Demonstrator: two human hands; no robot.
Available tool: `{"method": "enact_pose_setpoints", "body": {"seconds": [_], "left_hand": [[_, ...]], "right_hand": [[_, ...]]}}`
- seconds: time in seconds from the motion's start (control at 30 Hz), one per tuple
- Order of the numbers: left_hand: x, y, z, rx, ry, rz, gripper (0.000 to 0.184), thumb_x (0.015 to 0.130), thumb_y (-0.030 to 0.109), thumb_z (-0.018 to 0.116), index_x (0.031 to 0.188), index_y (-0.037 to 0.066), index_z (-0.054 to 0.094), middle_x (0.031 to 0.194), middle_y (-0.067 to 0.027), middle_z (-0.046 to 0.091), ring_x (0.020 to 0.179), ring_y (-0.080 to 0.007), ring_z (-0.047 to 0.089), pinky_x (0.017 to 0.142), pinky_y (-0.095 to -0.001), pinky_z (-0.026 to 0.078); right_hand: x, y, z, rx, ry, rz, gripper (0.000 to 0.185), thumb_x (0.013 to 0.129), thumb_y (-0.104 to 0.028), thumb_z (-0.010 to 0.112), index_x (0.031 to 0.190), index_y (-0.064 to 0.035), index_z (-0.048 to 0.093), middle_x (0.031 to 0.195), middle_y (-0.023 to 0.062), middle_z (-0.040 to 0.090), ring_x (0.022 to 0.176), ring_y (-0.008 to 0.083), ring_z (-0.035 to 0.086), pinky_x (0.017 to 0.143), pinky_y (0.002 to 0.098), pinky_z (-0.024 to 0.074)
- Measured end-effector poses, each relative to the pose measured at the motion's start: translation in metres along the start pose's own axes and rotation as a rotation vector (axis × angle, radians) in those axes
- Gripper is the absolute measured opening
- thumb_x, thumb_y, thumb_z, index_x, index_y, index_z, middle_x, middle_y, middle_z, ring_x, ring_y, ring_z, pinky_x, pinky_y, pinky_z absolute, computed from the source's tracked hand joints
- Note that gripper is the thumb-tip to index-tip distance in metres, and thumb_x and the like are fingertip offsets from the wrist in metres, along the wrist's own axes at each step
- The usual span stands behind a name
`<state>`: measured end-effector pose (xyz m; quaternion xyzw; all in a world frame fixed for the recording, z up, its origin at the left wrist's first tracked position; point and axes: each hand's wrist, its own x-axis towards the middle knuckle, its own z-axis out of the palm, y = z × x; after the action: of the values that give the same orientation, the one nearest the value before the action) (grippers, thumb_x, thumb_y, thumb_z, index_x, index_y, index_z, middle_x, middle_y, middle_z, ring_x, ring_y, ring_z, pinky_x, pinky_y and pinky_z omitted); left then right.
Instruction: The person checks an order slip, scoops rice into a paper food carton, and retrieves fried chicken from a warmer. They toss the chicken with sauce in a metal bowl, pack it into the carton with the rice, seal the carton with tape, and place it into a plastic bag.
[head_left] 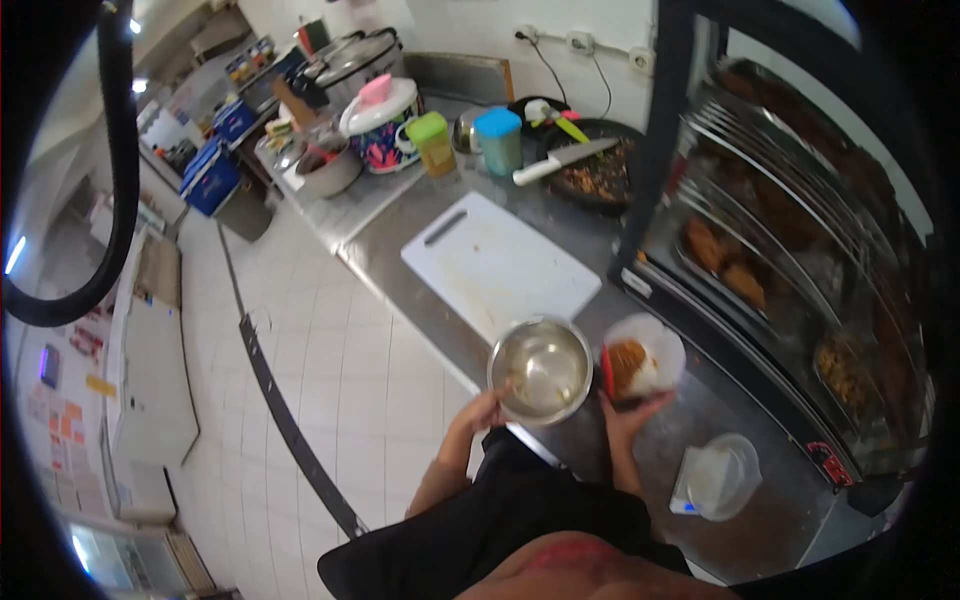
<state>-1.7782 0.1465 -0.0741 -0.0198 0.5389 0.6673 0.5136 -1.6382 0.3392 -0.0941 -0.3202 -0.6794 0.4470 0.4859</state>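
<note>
My left hand (486, 411) grips the rim of a round steel bowl (541, 371), which is tilted toward me and has a few small bits at its bottom. To the right of it, my right hand (632, 412) is closed around a translucent plastic tub (660, 345) with a red edge on its left side. Inside the tub lies an orange-brown food or paste (626, 366) beside something white. Just beyond the bowl is a white cutting board (500, 262). A small scale (684, 482) with a clear plastic bowl (722, 477) on it sits to my right.
Along the right stands a glass display case (740, 390) with trays of food. A white-handled knife (565, 160) rests across a dark pan (600, 185). Green-lidded (432, 145) and blue-lidded containers (498, 140) stand behind the board. The counter's edge (400, 312) borders the tiled floor.
</note>
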Motion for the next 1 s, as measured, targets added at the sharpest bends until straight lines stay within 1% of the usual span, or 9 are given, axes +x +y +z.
{"method": "enact_pose_setpoints", "body": {"seconds": [0.1,0.2,0.27,0.37,0.47,0.63,0.7,0.87,1.0], "left_hand": [[0.010,0.063,-0.058,-0.047,-0.068,-0.058,0.053,0.084,0.040,0.035,0.122,0.004,0.026,0.112,-0.0115,0.045,0.100,-0.0238,0.047,0.078,-0.0421,0.043],[0.044,0.168,-0.102,-0.070,0.070,-0.015,0.059,0.081,0.048,0.034,0.115,0.000,0.035,0.100,-0.0127,0.053,0.076,-0.0201,0.058,0.059,-0.0306,0.050],[0.085,0.229,-0.132,0.064,-0.005,0.144,0.055,0.084,0.041,0.033,0.116,-0.003,0.029,0.108,-0.0167,0.046,0.091,-0.0261,0.053,0.073,-0.0358,0.048],[0.150,0.297,-0.160,0.112,0.013,0.192,0.052,0.084,0.039,0.032,0.117,-0.001,0.028,0.110,-0.0154,0.044,0.094,-0.0254,0.051,0.074,-0.0349,0.048],[0.165,0.377,-0.129,-0.215,-0.165,0.377,0.053,0.085,0.041,0.028,0.119,0.001,0.027,0.113,-0.0165,0.042,0.095,-0.0263,0.050,0.075,-0.0350,0.047],[0.233,0.536,-0.102,-0.237,-0.645,0.551,0.058,0.085,0.042,0.022,0.117,-0.006,0.023,0.108,-0.0235,0.044,0.090,-0.0329,0.052,0.075,-0.0328,0.048],[0.269,0.564,-0.085,-0.122,-0.207,0.701,0.054,0.086,0.042,0.024,0.112,-0.005,0.030,0.097,-0.0204,0.050,0.076,-0.0266,0.056,0.072,-0.0342,0.047],[0.374,0.560,-0.090,-0.313,-0.061,0.401,0.043,0.086,0.032,0.030,0.119,0.006,0.022,0.107,-0.0214,0.042,0.076,-0.0315,0.056,0.070,-0.0410,0.047],[0.421,0.533,-0.096,-0.420,0.244,0.325,0.042,0.085,0.030,0.033,0.116,0.003,0.026,0.099,-0.0197,0.044,0.082,-0.0326,0.054,0.072,-0.0446,0.046]], "right_hand": [[-0.006,0.011,0.017,-0.172,0.122,0.081,0.112,0.048,-0.009,0.077,0.126,-0.0035,-0.003,0.127,0.0184,0.016,0.115,0.0264,0.025,0.094,0.0415,0.0233],[-0.008,-0.001,0.025,-0.066,0.184,0.196,0.099,0.052,-0.005,0.074,0.124,0.0003,0.007,0.124,0.0171,0.023,0.113,0.0267,0.029,0.095,0.0391,0.0235],[-0.006,-0.009,0.033,-0.013,0.191,0.325,0.088,0.055,0.003,0.071,0.123,-0.0008,0.014,0.121,0.0159,0.030,0.108,0.0230,0.036,0.091,0.0362,0.0309],[-0.012,-0.014,0.044,-0.048,0.305,0.455,0.083,0.055,0.003,0.071,0.120,0.0002,0.019,0.120,0.0157,0.031,0.107,0.0231,0.037,0.090,0.0351,0.0325],[-0.022,0.001,0.048,-0.256,0.392,0.173,0.083,0.055,0.003,0.071,0.120,0.0004,0.019,0.120,0.0162,0.031,0.106,0.0230,0.038,0.089,0.0346,0.0337],[-0.024,-0.028,0.082,-0.297,0.583,0.179,0.080,0.058,0.003,0.068,0.121,0.0029,0.018,0.122,0.0154,0.030,0.106,0.0230,0.038,0.090,0.0361,0.0324],[-0.027,-0.024,0.088,-0.203,0.632,0.107,0.083,0.055,0.004,0.070,0.119,-0.0001,0.018,0.118,0.0159,0.032,0.104,0.0231,0.039,0.090,0.0362,0.0328],[-0.028,-0.042,0.102,-0.139,0.665,0.174,0.086,0.056,0.007,0.069,0.121,-0.0025,0.014,0.120,0.0154,0.029,0.106,0.0226,0.036,0.091,0.0366,0.0322],[-0.014,-0.059,0.118,-0.091,0.717,0.197,0.100,0.054,0.007,0.069,0.124,-0.0055,-0.001,0.124,0.0148,0.020,0.110,0.0227,0.031,0.092,0.0372,0.0305]]}}
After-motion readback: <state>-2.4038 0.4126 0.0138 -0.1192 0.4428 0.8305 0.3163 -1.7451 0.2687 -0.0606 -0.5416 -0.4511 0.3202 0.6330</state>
